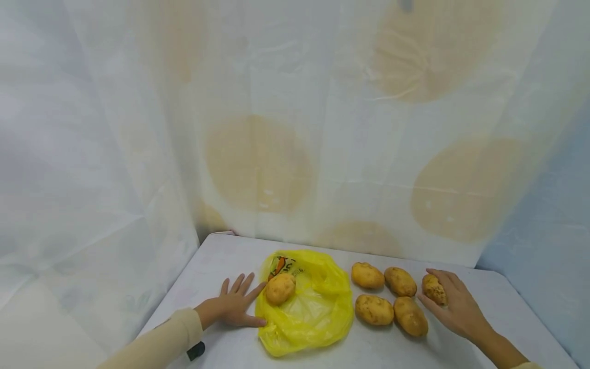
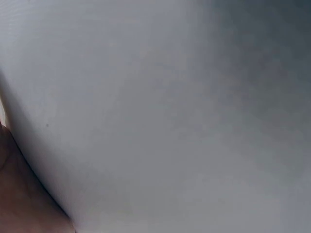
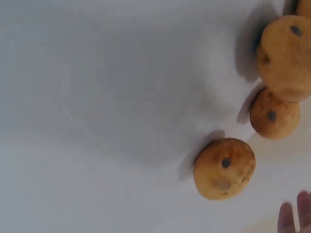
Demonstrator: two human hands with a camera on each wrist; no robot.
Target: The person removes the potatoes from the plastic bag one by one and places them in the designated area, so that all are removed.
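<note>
A yellow plastic bag (image 1: 318, 328) lies spread on the table, with one potato (image 1: 280, 288) on its left part. My left hand (image 1: 237, 303) rests on the tabletop, fingers spread, at the bag's left edge; its fingertips come close to that potato. Only a strip of the left palm (image 2: 26, 194) shows in the left wrist view. At the right, my right hand (image 1: 456, 306) is beside the rightmost potato (image 1: 432, 288), with its fingers and thumb extended around it. The right wrist view shows straight fingers (image 3: 285, 221) at the corner, apart from the nearest potato (image 3: 223, 168).
Several more potatoes, among them a front one (image 1: 411, 316) and a back one (image 1: 367, 275), lie grouped between the bag and my right hand. A dark object (image 1: 196, 351) is beneath my left sleeve. Pale curtains (image 1: 350, 154) with tan circles hang behind the white table (image 1: 221, 251).
</note>
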